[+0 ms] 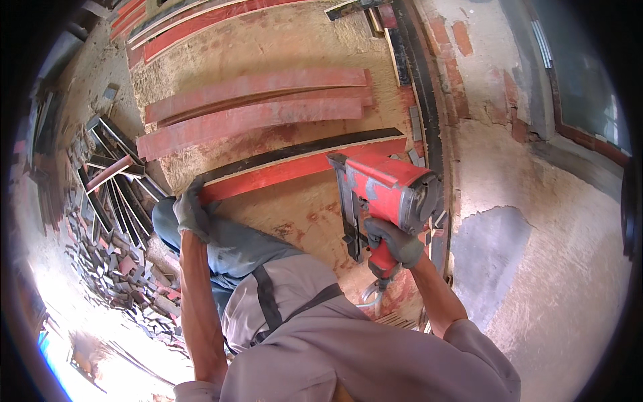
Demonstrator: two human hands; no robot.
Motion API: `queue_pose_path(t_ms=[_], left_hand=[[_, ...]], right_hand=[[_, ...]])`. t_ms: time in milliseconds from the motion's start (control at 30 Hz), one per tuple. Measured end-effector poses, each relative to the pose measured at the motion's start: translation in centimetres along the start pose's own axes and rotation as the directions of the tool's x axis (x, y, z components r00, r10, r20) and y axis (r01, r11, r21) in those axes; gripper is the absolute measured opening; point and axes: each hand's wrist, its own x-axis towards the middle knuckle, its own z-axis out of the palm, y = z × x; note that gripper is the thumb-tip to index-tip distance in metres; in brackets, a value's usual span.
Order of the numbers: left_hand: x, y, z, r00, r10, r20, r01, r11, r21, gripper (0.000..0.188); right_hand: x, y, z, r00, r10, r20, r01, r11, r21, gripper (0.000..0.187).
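Observation:
My right hand (400, 242), in a grey glove, is wrapped round the handle of a red and black nail gun (385, 184). The nail gun's nose reaches up to the right part of a long board assembly, one piece with a red face (288, 173) and one with a black face (301, 149) meeting along their length. My left hand (191, 211), also gloved, is closed on the left end of that red board. Its fingertips are partly hidden behind the board. A hose (378, 301) runs down from the nail gun's handle.
Two faded red boards (254, 120) lie farther back on the worn wooden work surface (254, 57). More red strips (201, 30) lie at the far edge. A dark rail (429, 100) borders the right side, beside a wall. Black-edged strips (120, 194) and offcuts (127, 268) are heaped at the left.

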Motion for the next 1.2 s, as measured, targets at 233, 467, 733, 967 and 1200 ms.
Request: queue_pose_path(t_ms=[233, 467, 733, 967, 1200], left_hand=[[1.5, -2.0, -1.2, 1.0, -0.003, -0.028, 0.006, 0.996, 0.085, 0.033], [2.0, -1.8, -0.1, 0.988, -0.089, -0.125, 0.11, 0.979, 0.173, 0.042], [-1.7, 0.0, 2.5, 0.996, -0.059, -0.064, 0.059, 0.998, -0.002, 0.027], [-2.6, 1.4, 3.4, 0.985, -0.163, -0.054, 0.158, 0.984, -0.083, 0.031], [-2.9, -1.7, 4.0, 0.996, -0.072, 0.052, 0.067, 0.993, 0.095, 0.035]], right_hand=[[1.7, 3.9, -1.3, 0.981, -0.189, -0.037, 0.181, 0.972, -0.149, 0.025], [0.4, 2.0, -1.0, 0.997, -0.072, -0.019, 0.068, 0.986, -0.155, 0.029], [1.5, 2.8, 2.4, 0.951, -0.285, 0.119, 0.308, 0.908, -0.285, 0.013], [1.0, 2.7, 3.2, 0.944, -0.315, 0.098, 0.329, 0.873, -0.359, 0.013], [0.5, 4.3, 2.7, 0.916, -0.376, 0.14, 0.4, 0.824, -0.402, 0.012]])
